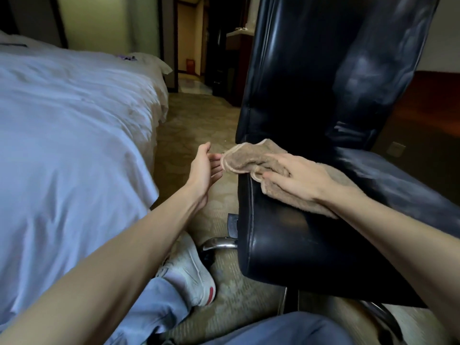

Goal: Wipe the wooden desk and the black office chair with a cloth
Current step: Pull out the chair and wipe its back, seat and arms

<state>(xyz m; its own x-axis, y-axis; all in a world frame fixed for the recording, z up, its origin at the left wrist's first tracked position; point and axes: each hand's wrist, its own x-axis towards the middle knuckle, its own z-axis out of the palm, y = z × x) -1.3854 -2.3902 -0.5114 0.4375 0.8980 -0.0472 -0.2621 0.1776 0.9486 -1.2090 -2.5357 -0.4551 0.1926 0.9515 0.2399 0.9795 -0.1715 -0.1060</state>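
Note:
The black office chair (286, 245) fills the right half of the view, its tall backrest (323, 70) rising at the top. A beige cloth (251, 158) lies on the seat near the seat's left edge. My right hand (296, 178) presses flat on the cloth, fingers bunching its folds. To the left of the seat my left hand (206, 170) hovers with fingers spread, its fingertips close to the cloth's overhanging corner and holding nothing. The wooden desk (433, 103) shows as a reddish-brown surface behind the chair at the right.
A bed with a white sheet (62, 145) takes up the left side. Patterned carpet (199, 120) runs between bed and chair toward a doorway. My white shoe (191, 270) and the chair's chrome base (219, 244) are below the seat.

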